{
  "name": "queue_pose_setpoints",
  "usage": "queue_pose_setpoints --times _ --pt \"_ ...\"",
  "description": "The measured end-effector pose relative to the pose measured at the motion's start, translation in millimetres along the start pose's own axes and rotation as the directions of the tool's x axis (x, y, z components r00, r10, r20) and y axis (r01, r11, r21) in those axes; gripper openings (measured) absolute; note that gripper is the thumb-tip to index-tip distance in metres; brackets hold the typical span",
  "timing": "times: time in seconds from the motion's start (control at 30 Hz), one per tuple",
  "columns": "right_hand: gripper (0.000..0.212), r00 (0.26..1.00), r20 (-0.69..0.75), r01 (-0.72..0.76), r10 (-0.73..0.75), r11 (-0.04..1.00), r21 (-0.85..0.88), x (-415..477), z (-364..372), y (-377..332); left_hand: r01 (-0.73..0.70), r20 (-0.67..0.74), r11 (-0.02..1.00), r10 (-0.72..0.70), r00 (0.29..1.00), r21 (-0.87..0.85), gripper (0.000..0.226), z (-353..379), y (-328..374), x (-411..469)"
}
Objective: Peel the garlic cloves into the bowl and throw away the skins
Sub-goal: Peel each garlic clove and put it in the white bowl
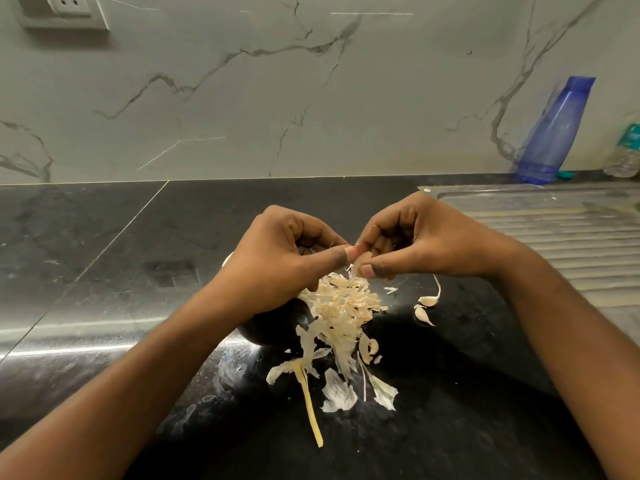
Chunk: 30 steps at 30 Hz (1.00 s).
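Note:
Both hands meet above the black counter, pinching one garlic clove (363, 258) between thumbs and fingertips. My left hand (277, 258) comes from the left, my right hand (415, 237) from the right. A dark bowl (273, 327) sits under my left wrist, mostly hidden; its contents do not show. A heap of pale garlic skins (343, 306) lies right below the hands and trails toward me, with a long dry stem (310, 403). Two unpeeled cloves (426, 308) lie on the counter to the right of the heap.
A steel sink drainboard (561, 233) fills the right side. A blue plastic bottle (554, 133) and a clear water bottle (625, 154) stand at the back right against the marble wall. A wall socket (65, 8) is at the top left.

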State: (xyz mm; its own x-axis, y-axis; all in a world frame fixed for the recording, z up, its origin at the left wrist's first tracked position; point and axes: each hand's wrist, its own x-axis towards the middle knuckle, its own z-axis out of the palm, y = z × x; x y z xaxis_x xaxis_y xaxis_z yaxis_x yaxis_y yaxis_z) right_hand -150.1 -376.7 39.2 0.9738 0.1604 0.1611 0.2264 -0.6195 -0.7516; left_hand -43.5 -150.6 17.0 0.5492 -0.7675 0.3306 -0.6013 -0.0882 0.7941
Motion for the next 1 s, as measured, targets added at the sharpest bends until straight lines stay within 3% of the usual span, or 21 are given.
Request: queue_pose_setpoints --times 0.37,0.73,1.0 --pt "0.029 0.987 -0.122 0.113 -0.101 0.989 0.1 1.7 0.4 3.6 0.104 -0.012 0.979 -0.108 0.994 -0.173 0.021 -2.8 0.0 0.2" --pt "0.021 0.978 -0.21 0.055 -0.018 0.984 0.172 5.3 4.4 4.6 0.056 -0.072 0.978 -0.072 0.995 -0.198 0.019 -4.7 -4.0 2.1" --pt "0.021 0.973 -0.226 0.076 -0.051 0.991 0.106 6.1 5.9 3.8 0.048 -0.037 0.969 -0.059 0.998 -0.242 0.022 -2.1 -3.2 2.3"
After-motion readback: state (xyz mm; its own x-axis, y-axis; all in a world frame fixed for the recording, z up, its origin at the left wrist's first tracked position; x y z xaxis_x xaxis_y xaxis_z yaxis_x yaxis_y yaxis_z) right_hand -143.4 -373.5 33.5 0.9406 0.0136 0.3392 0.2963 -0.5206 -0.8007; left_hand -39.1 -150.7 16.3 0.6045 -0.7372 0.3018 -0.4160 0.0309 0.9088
